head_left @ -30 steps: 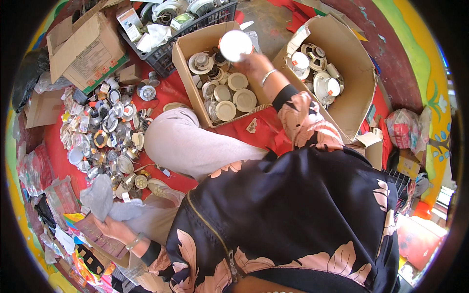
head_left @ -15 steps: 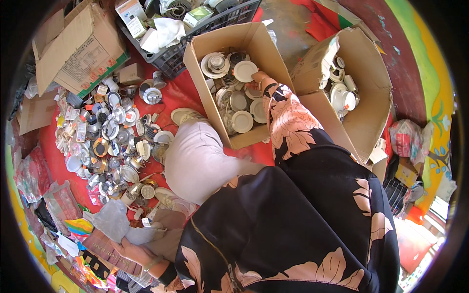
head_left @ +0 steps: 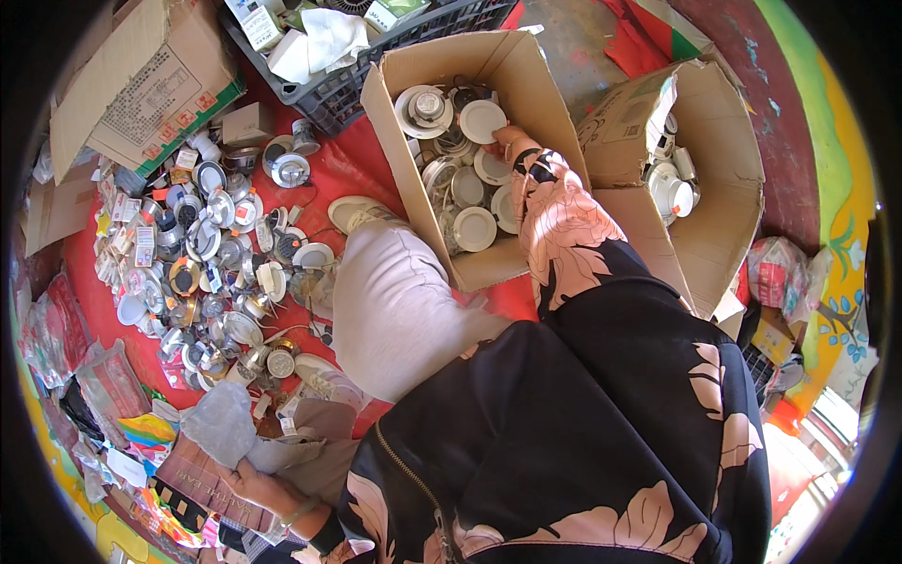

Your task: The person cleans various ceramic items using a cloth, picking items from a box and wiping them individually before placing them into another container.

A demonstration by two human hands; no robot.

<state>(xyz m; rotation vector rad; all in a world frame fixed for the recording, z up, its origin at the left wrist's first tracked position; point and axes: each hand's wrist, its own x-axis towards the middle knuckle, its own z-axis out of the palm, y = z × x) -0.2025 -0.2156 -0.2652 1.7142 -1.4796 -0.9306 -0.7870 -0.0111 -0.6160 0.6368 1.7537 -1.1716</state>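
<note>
Black jacket point(head_left: 601, 442) patterned with pink leaves; sleeve point(head_left: 554, 221) mostly pink. Trousers point(head_left: 395, 310) pale grey. Cloth point(head_left: 225, 423) grey. Floor mat point(head_left: 338, 174) red. Boxes point(head_left: 526, 66) brown cardboard (plain inside). Discs point(head_left: 474, 228) white. Crate point(head_left: 376, 89) dark grey. Scattered fittings point(head_left: 202, 244) silver and white.

Red cloth-covered floor point(head_left: 362, 183) carries everything here. On its left side sprawls a dense heap of small metal and white round lamp parts point(head_left: 202, 273). Toward the far edge sits a dark plastic crate point(head_left: 376, 80), and in the far left corner a flattened brown cardboard box point(head_left: 141, 89). Near the middle stands an open brown cardboard box of white round lamp discs point(head_left: 470, 160), with a second open cardboard box point(head_left: 705, 179) just beside it on the right. Crumpled grey cloth point(head_left: 225, 423) lies at the near left edge.
</note>
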